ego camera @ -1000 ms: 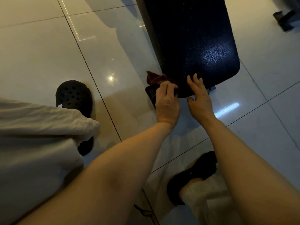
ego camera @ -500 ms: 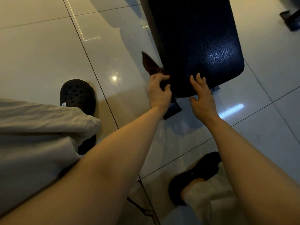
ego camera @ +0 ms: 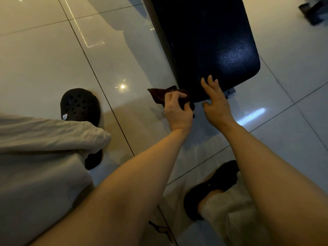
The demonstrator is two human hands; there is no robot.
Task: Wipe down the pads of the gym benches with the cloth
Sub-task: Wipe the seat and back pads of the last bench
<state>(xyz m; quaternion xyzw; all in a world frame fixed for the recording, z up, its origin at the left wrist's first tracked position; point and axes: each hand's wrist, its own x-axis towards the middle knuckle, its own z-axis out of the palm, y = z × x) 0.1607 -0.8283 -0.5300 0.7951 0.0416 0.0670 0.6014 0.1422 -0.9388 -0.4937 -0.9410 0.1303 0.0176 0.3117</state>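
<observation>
A dark blue leather bench pad (ego camera: 209, 43) runs from the top of the view down to its rounded near end. My left hand (ego camera: 177, 110) grips a dark red cloth (ego camera: 159, 95) at the pad's near left corner, fingers curled round it. The cloth sticks out to the left of the hand. My right hand (ego camera: 215, 102) rests on the pad's near edge with straight, spread fingers on the top surface and the thumb below the rim.
Glossy pale floor tiles (ego camera: 44, 64) lie all around. My black perforated clog (ego camera: 80, 105) stands at the left, my other dark shoe (ego camera: 213, 185) at lower centre. A metal bracket (ego camera: 229, 91) shows under the pad. Dark equipment (ego camera: 312, 9) sits at the top right.
My left hand slid with the cloth from the pad's left side down to the near left corner. The right hand stayed on the pad's near edge.
</observation>
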